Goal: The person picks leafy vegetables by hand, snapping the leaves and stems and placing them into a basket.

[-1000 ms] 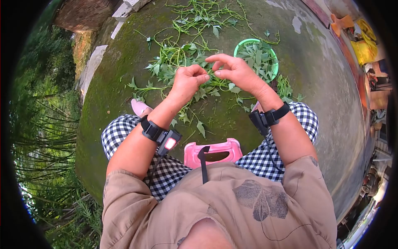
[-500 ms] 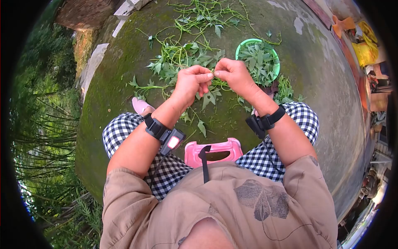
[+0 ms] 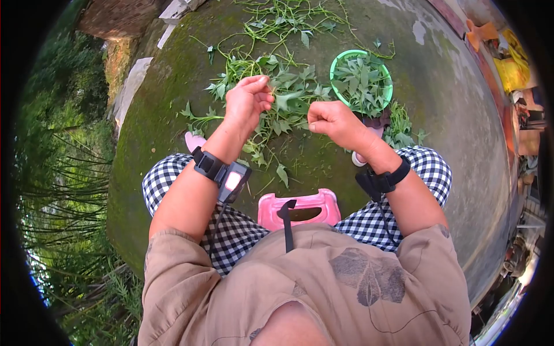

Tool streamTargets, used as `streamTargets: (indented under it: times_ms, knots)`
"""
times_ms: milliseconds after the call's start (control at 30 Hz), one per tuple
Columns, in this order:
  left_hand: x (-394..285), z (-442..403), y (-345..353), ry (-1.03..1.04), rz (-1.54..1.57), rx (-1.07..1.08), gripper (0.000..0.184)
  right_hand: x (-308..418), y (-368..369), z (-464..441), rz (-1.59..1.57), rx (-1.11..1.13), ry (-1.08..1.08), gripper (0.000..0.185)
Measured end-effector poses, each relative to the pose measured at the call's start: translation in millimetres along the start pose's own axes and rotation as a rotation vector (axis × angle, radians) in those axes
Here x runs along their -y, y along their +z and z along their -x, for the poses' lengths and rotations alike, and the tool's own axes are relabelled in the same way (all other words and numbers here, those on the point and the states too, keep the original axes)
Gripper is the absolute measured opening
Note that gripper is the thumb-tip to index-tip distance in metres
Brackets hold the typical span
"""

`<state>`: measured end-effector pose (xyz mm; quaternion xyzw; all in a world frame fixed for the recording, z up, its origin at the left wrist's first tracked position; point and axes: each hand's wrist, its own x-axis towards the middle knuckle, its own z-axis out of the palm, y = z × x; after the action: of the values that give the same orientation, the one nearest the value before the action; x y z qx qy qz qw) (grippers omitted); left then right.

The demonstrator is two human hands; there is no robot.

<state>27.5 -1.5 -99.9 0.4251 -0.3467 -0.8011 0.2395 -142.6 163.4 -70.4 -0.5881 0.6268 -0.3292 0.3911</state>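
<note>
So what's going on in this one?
A person's left hand seems to pinch a leafy green sprig. The right hand is apart from it, fingers curled; whether it holds anything is hidden. Beyond the hands, a loose tangle of long green vines lies on the mossy, dark ground. To the right, a round, bright green basket holds a heap of green leaves.
</note>
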Motion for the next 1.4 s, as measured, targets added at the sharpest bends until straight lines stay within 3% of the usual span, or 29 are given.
streamTargets:
  times_ms: [133,167,200,300,400,533,567,667,700,800,833,933,1033,1133,1167,1333,1400]
  knots:
    - [-3.4,-9.1,-12.3,0.042,0.042,-0.075,0.022,-22.0,23.4,17.8,-0.147,0.178,0.095,0.022]
    - [-3.1,-10.4,-13.6,0.043,0.031,-0.081,0.022,-25.5,30.4,24.9,-0.034,0.298,0.166,0.046]
    - [-2.4,-10.9,-13.9,0.044,0.021,-0.086,0.023,-22.3,33.5,31.2,0.151,0.434,0.237,0.058]
    - [2.9,-10.3,-12.0,0.028,-0.032,-0.083,0.023,-19.5,53.3,37.4,0.628,0.692,0.427,0.047]
    - [4.9,-8.3,-9.3,0.01,-0.073,-0.085,0.022,-26.9,59.0,24.4,0.61,0.658,0.569,0.039]
    - [1.6,-1.7,-3.8,-0.01,-0.183,-0.085,0.023,-58.5,63.2,35.8,0.496,0.147,0.292,0.019]
    - [1.4,-0.9,-2.2,-0.021,-0.207,-0.087,0.022,-64.7,63.1,35.7,0.556,0.129,0.298,0.02]
    - [1.3,3.7,1.2,-0.05,-0.246,-0.093,0.019,-31.7,35.3,7.9,0.642,0.414,0.612,0.03]
    - [1.1,4.9,2.1,-0.058,-0.245,-0.092,0.019,-34.7,32.1,4.6,0.606,0.406,0.651,0.038]
    - [0.5,6.7,1.5,-0.072,-0.261,-0.066,0.017,-60.7,40.0,11.6,0.446,0.017,0.459,0.037]
    - [0.9,5.8,0.3,-0.077,-0.276,-0.053,0.016,-66.2,44.5,10.8,0.429,-0.166,0.274,0.04]
    - [13.4,4.5,3.9,-0.126,-0.282,-0.002,0.016,-41.1,38.7,2.9,0.035,-0.279,0.25,0.039]
    - [32.7,7.6,6.1,-0.238,-0.114,0.101,0.017,-37.0,46.4,-3.4,-0.387,-0.186,0.266,0.03]
    - [35.0,12.1,14.4,-0.288,-0.034,0.114,0.022,-41.0,51.7,-8.1,-0.475,-0.248,0.374,0.021]
    - [32.4,13.9,16.4,-0.27,-0.06,0.089,0.023,-42.6,47.3,-6.8,-0.447,-0.305,0.393,0.015]
    - [8.5,12.0,15.5,-0.223,-0.078,0.084,0.031,-81.7,-19.2,-10.2,-0.241,-0.646,0.432,0.023]
    - [1.4,6.8,8.5,-0.207,-0.072,0.127,0.031,-115.4,-48.3,-9.1,0.275,-0.877,0.48,0.028]
